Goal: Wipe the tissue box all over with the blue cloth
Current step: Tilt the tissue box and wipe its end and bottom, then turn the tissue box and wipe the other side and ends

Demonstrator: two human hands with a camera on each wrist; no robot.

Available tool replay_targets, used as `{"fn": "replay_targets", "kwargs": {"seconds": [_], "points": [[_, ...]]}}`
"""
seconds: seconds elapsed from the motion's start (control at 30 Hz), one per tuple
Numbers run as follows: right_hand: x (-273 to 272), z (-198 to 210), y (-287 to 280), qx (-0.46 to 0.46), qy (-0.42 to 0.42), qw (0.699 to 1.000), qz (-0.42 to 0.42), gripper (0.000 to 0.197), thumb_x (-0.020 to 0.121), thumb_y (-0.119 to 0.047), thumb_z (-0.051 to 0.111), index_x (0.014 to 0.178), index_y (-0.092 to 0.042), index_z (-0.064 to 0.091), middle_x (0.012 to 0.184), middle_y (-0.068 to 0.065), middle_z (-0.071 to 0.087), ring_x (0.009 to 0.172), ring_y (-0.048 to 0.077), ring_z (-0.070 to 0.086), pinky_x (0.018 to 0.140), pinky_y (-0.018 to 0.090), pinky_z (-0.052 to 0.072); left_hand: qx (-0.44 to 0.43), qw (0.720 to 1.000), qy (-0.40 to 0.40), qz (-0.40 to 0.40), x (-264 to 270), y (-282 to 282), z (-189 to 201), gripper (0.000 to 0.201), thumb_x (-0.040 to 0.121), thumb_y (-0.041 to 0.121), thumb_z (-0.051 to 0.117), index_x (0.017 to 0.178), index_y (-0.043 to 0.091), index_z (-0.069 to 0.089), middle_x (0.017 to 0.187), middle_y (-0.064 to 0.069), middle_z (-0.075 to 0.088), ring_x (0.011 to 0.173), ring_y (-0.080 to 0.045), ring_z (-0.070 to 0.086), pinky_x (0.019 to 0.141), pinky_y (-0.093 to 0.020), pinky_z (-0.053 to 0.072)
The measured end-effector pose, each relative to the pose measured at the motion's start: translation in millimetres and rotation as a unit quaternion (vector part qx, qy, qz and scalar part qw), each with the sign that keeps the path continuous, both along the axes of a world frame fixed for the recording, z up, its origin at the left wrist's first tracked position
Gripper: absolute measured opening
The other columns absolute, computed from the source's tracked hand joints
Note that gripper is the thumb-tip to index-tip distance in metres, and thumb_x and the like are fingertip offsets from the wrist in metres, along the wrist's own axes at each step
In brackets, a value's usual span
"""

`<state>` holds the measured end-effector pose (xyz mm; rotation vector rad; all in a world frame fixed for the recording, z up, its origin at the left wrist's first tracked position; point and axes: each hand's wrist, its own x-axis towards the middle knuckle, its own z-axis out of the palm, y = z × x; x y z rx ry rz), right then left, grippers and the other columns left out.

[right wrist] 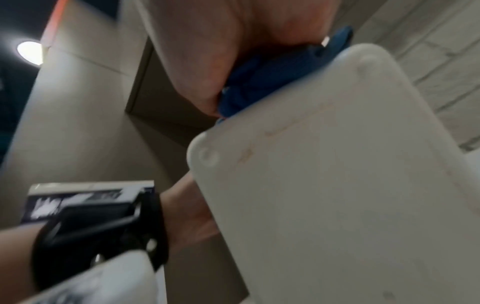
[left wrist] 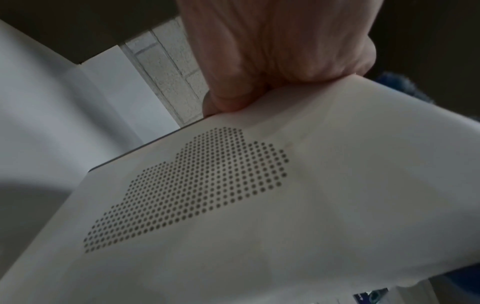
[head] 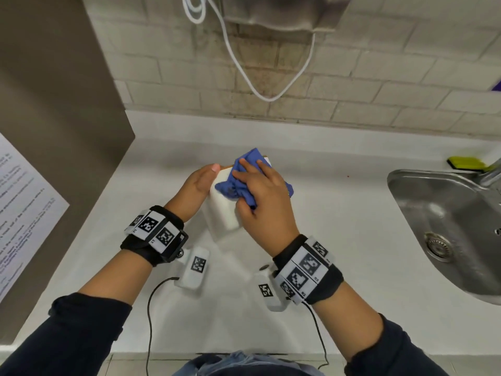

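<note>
A white tissue box with rounded corners is held tilted above the white counter. My left hand grips its left side, thumb over the upper edge. In the left wrist view the box shows a dotted cloud pattern under my left hand. My right hand presses the crumpled blue cloth flat onto the box's upper face. The right wrist view shows the cloth squeezed between my right hand and the box.
A steel sink lies to the right, with a yellow-green sponge at its back edge. A brown cabinet side with a printed sheet stands at the left. A white cable hangs before the brick wall.
</note>
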<state>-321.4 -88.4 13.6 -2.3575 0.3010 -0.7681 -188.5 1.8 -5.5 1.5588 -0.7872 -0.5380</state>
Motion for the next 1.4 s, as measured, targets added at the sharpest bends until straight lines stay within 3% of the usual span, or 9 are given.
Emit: {"fn": "replay_targets", "kwargs": {"seconds": [0.13,0.27,0.43,0.57,0.77,0.9,1.13,1.3,1.4], "points": [[-13,-10,-2,-0.104,-0.025,0.982,0.156,0.035,0.073,-0.018,0.050,0.104,-0.016,0.067,0.124,0.001,0.063,0.124,0.028,0.046,0.103,0.047,0.036,-0.005,1.000,0.019,-0.011,0,3,2,0.034,0.092,0.036,0.032,0.086,0.021,0.062,0.077,0.009,0.068,0.070,0.008,0.061,0.069,-0.008,0.044],[-40,-25,-27,-0.127,-0.034,0.959,0.252,0.027,0.073,-0.012,0.059,0.098,-0.015,0.069,0.120,0.003,0.064,0.120,0.026,0.047,0.098,0.042,0.040,0.002,0.999,-0.011,-0.049,-6,5,0,0.033,0.087,0.043,0.037,0.090,0.024,0.064,0.079,0.022,0.071,0.076,0.006,0.062,0.070,-0.007,0.044],[-55,-32,-51,-0.069,-0.098,0.987,0.104,0.029,0.071,-0.010,0.055,0.097,-0.017,0.067,0.119,-0.003,0.061,0.113,0.019,0.051,0.099,0.031,0.039,-0.009,0.998,-0.036,-0.042,-10,6,-1,0.037,0.076,0.059,0.042,0.088,0.032,0.063,0.081,0.019,0.070,0.076,0.005,0.060,0.069,-0.010,0.044],[-62,-25,-61,0.265,-0.112,0.954,-0.081,0.029,0.073,-0.007,0.050,0.098,-0.015,0.062,0.101,-0.008,0.065,0.088,-0.002,0.060,0.077,0.014,0.048,0.055,0.988,-0.100,-0.105,-20,11,-2,0.048,0.062,0.070,0.056,0.093,0.034,0.059,0.100,0.011,0.059,0.089,0.004,0.055,0.078,-0.016,0.042],[-87,-40,-97,0.371,-0.119,0.907,-0.161,0.022,0.090,0.000,0.046,0.101,-0.016,0.056,0.097,-0.008,0.063,0.089,0.004,0.062,0.075,0.015,0.049,0.219,0.876,-0.337,-0.267,-49,16,-16,0.069,0.057,0.063,0.072,0.111,0.027,0.051,0.110,0.020,0.046,0.101,0.007,0.040,0.090,-0.005,0.027],[-91,-50,-96,0.406,-0.104,0.893,-0.166,0.019,0.091,-0.006,0.048,0.102,-0.019,0.056,0.100,-0.004,0.063,0.095,0.016,0.062,0.080,0.025,0.049,0.265,0.827,-0.403,-0.290,-40,36,-34,0.063,0.068,0.047,0.074,0.119,0.020,0.050,0.122,0.005,0.051,0.115,-0.007,0.038,0.106,-0.029,0.029],[-79,-61,-75,0.366,-0.056,0.920,-0.125,0.024,0.088,-0.003,0.049,0.103,-0.021,0.053,0.096,-0.006,0.062,0.084,0.010,0.061,0.063,0.011,0.049,0.459,0.780,-0.407,-0.124,0,85,-29,0.064,0.078,0.013,0.058,0.127,0.050,0.041,0.158,0.002,0.003,0.145,-0.025,-0.006,0.111,-0.059,-0.009],[-66,-65,-58,0.360,-0.050,0.927,-0.093,0.025,0.088,-0.001,0.048,0.106,-0.017,0.053,0.096,-0.011,0.060,0.083,0.002,0.058,0.055,0.006,0.046,0.467,0.846,-0.254,0.035,-52,77,-48,0.110,0.040,0.081,0.066,0.132,0.037,0.025,0.156,0.000,-0.021,0.141,-0.032,-0.022,0.104,-0.068,-0.013],[-61,-68,-51,0.369,-0.051,0.924,-0.089,0.027,0.088,0.000,0.048,0.107,-0.018,0.052,0.099,-0.009,0.059,0.088,0.001,0.058,0.063,0.006,0.047,0.414,0.867,-0.236,0.147,-76,67,-68,0.110,0.038,0.080,0.068,0.128,0.032,0.026,0.155,-0.004,-0.022,0.142,-0.035,-0.016,0.103,-0.072,-0.008]]}}
